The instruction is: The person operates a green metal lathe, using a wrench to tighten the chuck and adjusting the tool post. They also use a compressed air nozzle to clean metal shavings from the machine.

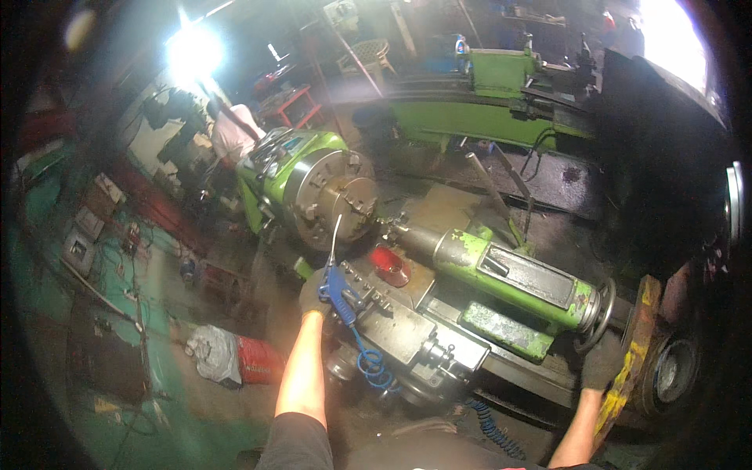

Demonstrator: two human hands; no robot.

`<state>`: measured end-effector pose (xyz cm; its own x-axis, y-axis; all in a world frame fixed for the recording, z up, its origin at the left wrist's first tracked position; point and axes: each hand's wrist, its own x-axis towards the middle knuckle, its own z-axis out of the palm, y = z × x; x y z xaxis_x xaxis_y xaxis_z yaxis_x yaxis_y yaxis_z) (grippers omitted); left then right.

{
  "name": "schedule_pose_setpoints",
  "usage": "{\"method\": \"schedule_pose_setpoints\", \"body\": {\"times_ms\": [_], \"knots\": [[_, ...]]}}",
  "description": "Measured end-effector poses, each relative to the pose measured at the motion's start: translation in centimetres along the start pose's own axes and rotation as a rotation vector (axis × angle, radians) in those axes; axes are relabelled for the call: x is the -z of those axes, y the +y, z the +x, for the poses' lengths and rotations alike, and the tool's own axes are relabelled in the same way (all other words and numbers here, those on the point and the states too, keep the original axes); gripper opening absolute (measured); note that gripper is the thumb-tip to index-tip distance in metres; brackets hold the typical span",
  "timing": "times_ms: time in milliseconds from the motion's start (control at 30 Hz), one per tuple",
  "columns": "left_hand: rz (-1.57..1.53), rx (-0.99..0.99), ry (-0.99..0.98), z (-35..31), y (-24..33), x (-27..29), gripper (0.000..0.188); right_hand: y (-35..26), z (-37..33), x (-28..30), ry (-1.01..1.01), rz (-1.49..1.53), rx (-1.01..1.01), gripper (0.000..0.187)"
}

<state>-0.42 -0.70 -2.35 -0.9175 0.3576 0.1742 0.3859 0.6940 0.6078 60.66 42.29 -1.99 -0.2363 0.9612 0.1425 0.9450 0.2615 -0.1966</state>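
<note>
My left hand (315, 293), in a dark glove, is closed around a blue air blow gun (337, 291). The gun's thin bent nozzle points up toward the lathe chuck (333, 196), and a coiled blue hose (376, 368) hangs from its handle. A round metal workpiece (354, 197) sits in the chuck jaws. Far to the right, my gloved right hand (603, 362) is at the lower rim of the tailstock handwheel (601, 317); its fingers are too dark to make out. The green tailstock (517, 274) has its quill extended toward the chuck.
A red container (390, 266) lies on the carriage beside the toolpost area. A yellow-and-black striped bar (630, 356) stands by my right hand. On the floor at left is a red-and-grey sack (235, 356). Another green lathe (501, 74) and a person (235, 131) are farther back.
</note>
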Motion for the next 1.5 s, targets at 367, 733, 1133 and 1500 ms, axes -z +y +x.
{"method": "schedule_pose_setpoints", "body": {"times_ms": [367,733,1133,1500], "knots": [[0.318,-0.072,0.007,-1.2,3.0,1.8,0.037,2.6,11.3,-3.4,0.348,-0.132,0.351,0.021],[0.098,-0.083,-0.083,2.6,1.4,1.9,0.037,-3.9,-3.0,-0.5,0.688,0.515,0.019,0.041],[-0.115,-0.265,-0.458,5.5,0.7,3.3,0.039,-8.4,-1.3,-0.9,0.219,0.428,-0.559,0.062],[-0.496,-0.117,-0.321,4.5,-1.0,0.8,0.033,-6.1,4.3,-2.4,0.339,1.513,-0.728,0.074]]}}
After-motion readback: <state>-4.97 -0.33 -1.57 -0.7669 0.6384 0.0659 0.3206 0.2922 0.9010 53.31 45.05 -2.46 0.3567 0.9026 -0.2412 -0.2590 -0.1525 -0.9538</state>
